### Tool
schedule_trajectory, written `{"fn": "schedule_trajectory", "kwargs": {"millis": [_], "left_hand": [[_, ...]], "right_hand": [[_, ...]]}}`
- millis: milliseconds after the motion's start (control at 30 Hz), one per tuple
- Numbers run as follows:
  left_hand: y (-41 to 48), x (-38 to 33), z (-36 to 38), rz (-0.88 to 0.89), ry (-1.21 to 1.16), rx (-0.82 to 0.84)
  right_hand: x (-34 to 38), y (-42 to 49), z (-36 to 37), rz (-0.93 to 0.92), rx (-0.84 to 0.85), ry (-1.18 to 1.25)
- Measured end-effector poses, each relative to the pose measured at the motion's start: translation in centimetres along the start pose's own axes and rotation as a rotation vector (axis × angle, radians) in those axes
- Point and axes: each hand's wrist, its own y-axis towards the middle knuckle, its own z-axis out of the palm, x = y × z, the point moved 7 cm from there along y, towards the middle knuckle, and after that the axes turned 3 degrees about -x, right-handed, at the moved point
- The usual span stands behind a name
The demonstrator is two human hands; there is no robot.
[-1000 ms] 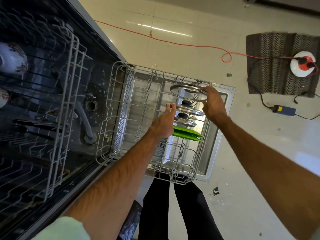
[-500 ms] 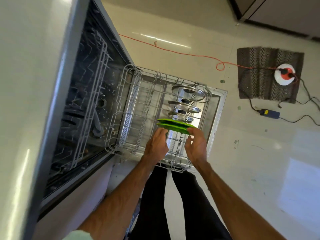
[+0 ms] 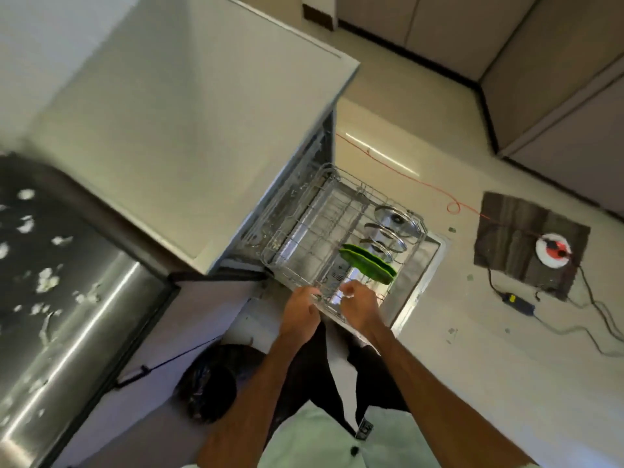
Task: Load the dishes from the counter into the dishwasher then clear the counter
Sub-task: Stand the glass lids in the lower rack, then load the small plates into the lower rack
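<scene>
Three lids (image 3: 395, 221) and two green plates (image 3: 368, 265) already stand in the pulled-out rack (image 3: 304, 228), so loading looks well along; clearing the tabletop (image 3: 189, 130) remains, I judge. My left hand (image 3: 300, 309) and right hand (image 3: 359, 305) curl round the rack's near rim, tabletop edge overhanging left, open floor (image 3: 472, 332) right.

No text can be read anywhere. The adapter (image 3: 516, 302) on the floor carries a small yellow label (image 3: 512, 297), but it is too small to read. A dark tag (image 3: 364, 430) at the person's waist shows light marks, too blurred to read.
</scene>
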Motion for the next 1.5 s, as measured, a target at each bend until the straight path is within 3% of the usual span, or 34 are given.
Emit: {"fn": "schedule_trajectory", "kwargs": {"millis": [133,400,533,667,833,1100,1500], "left_hand": [[-6.9,-0.3,-4.1,-0.037,-0.048,-0.124],[-20.1,5.9,-9.2,-0.233,-0.225,-0.428],[-24.7,9.4,-11.5,-0.309,-0.279,-0.56],[-29.8,12.6,-14.7,-0.286,-0.381,-0.688],[-37.5,18.5,-18.8,-0.329,-0.35,-0.807],[-51.7,28.4,-24.6,-0.524,-0.407,-1.053],[-56.0,33.3,-28.7,-0.691,-0.517,-1.302]], "right_hand": [[2.9,-4.8,-0.7,-0.166,0.068,-0.138],[8.5,-13.4,3.3,-0.408,0.251,-0.374],[12.1,-18.7,7.8,-0.555,0.399,-0.491],[14.0,-22.7,13.5,-0.645,0.424,-0.575],[14.3,-26.5,23.5,-0.702,0.518,-0.553],[20.0,-41.7,34.0,-0.838,0.744,-0.525],[24.0,-47.4,45.6,-1.007,1.01,-0.711]]}}
